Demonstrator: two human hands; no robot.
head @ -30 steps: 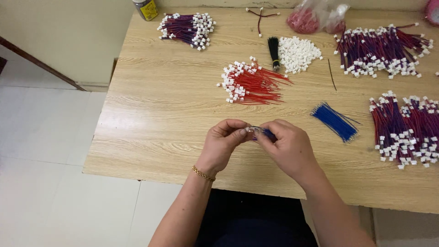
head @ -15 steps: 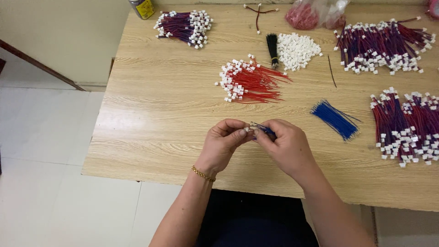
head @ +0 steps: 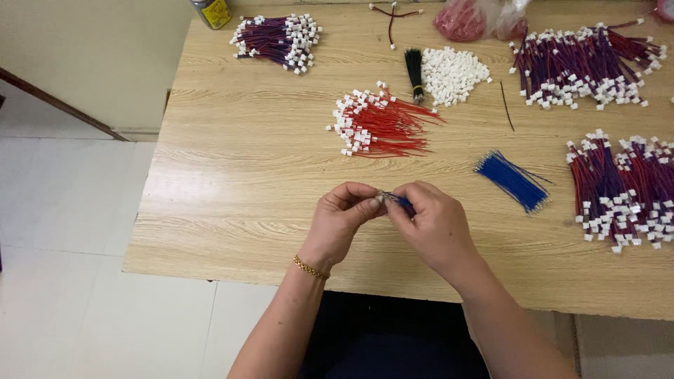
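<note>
Near the worktop's front edge, left hand and right hand meet, fingers pinched shut on a blue wire between them.

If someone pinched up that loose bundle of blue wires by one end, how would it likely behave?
The blue wires look thin and unbound, so the bundle would probably sag and fan apart. They seem light, likely sliding easily over the smooth wooden table if pushed. Being round strands lying flat, single ones might roll a little.

Thin blue wire sat pinched between fingertips of both hands, small white connector at left end, raised just above desk.
</note>
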